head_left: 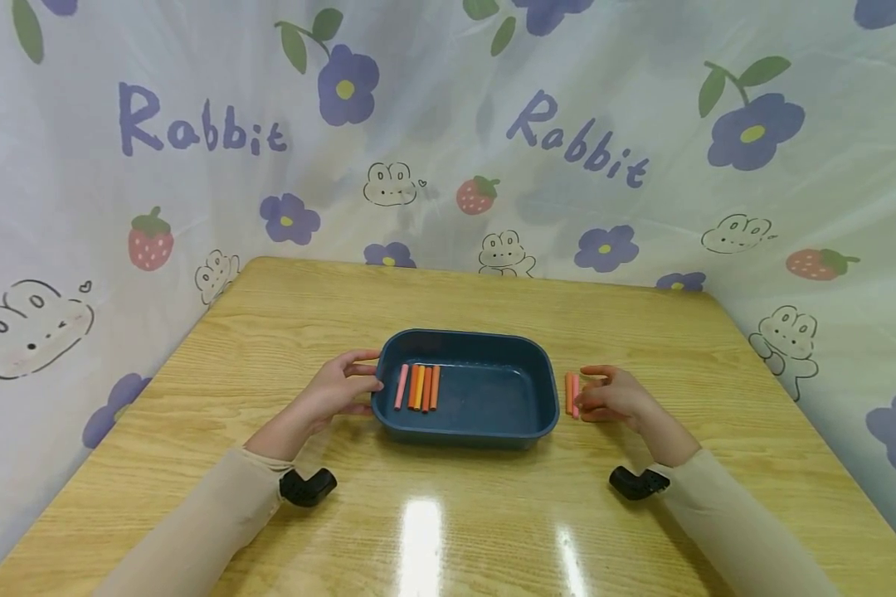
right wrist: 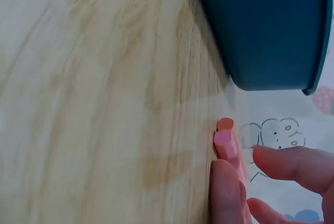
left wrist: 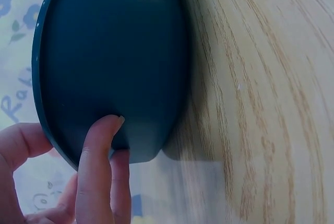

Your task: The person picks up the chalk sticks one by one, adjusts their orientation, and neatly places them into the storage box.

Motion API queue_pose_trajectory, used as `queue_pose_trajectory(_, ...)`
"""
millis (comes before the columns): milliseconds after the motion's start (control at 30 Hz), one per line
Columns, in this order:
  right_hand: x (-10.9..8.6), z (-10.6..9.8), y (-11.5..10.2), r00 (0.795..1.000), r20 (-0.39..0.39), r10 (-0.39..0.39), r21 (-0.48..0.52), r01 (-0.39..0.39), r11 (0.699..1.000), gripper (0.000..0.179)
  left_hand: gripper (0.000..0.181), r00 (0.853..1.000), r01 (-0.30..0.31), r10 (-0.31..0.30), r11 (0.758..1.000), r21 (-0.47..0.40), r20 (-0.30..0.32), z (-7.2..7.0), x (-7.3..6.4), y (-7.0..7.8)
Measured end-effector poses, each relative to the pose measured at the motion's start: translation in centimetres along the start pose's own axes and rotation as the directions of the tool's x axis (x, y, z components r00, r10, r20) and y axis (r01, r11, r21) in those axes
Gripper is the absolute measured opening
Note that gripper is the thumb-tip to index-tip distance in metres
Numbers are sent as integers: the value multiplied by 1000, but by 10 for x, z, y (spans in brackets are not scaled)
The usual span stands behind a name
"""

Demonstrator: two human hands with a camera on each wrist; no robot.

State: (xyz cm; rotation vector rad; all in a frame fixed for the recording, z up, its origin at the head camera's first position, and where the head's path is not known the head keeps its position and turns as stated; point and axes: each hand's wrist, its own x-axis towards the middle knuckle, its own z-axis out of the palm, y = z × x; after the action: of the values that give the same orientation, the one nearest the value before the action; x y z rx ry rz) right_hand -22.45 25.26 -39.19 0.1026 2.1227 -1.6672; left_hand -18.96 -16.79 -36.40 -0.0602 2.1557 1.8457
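Observation:
A dark blue rectangular tray [head_left: 463,433] with rounded corners lies on the table. Inside, at its left end, several coloured sticks [head_left: 426,388], like chalk or crayons, lie side by side in pink, orange and yellow. My left hand [head_left: 339,385] grips the tray's left end, fingertips on its outer wall and rim. Just right of the tray, an orange stick [head_left: 569,393] and a pink stick [right wrist: 225,143] lie together on the table. My right hand [head_left: 618,396] is at these two with fingers bent and spread, one finger touching the pink stick; part of it is hidden.
The wooden table [head_left: 478,522] reaches back to a white curtain [head_left: 433,91] printed with rabbits, flowers and strawberries, which also hangs at both sides. A black wrist device [head_left: 308,487] sits at my left cuff, another black device [head_left: 638,482] at my right.

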Motion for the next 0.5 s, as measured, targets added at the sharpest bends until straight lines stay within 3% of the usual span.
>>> queue_pose_trajectory(500, 1, 7, -4, 1000, -15, -7, -51, 6, 999, 68, 56, 1000, -8, 9, 1000, -9, 14, -3, 3, -2)
